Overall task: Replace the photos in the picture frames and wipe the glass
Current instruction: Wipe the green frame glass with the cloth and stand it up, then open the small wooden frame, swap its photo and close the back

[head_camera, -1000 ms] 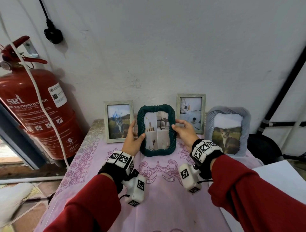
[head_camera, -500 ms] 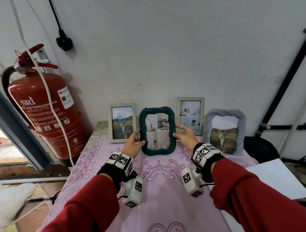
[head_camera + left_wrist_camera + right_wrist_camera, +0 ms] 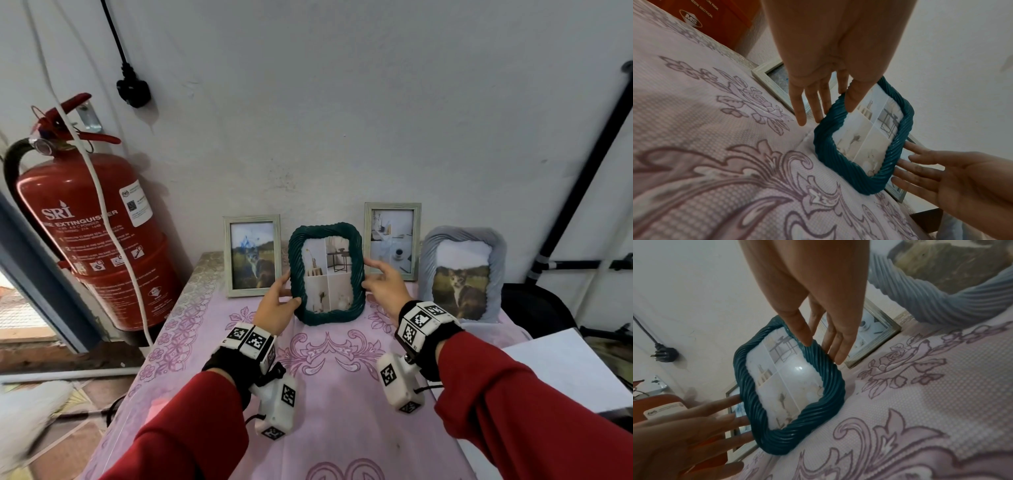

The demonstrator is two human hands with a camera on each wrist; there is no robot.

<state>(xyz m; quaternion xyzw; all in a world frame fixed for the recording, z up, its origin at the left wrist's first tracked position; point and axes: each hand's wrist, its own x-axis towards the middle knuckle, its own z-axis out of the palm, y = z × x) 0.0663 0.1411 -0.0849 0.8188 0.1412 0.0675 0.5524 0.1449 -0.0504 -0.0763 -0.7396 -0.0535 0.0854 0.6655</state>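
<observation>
A dark green twisted-rim frame (image 3: 327, 277) holding a four-panel interior photo stands upright on the pink patterned tablecloth (image 3: 342, 394). My left hand (image 3: 274, 305) is at its left edge, with straight fingers behind the rim and the thumb at the front. My right hand (image 3: 383, 284) is at the right edge, fingers straight and spread. In the left wrist view the left hand (image 3: 828, 65) touches the frame (image 3: 859, 146), and the right hand (image 3: 962, 178) reaches its far side. The right wrist view shows the right hand (image 3: 818, 288) on the rim of the frame (image 3: 789, 394).
Behind stand a pale wood frame with a cat photo (image 3: 252, 255), a pale wood frame with an interior photo (image 3: 392, 240) and a grey ribbed frame with a cat photo (image 3: 460, 274). A red fire extinguisher (image 3: 96, 240) is on the left, a white board (image 3: 565, 370) on the right.
The green frame has settled upright on the cloth. Both hands have loosened from gripping its sides to straight, spread fingers. The head view has shifted slightly.
</observation>
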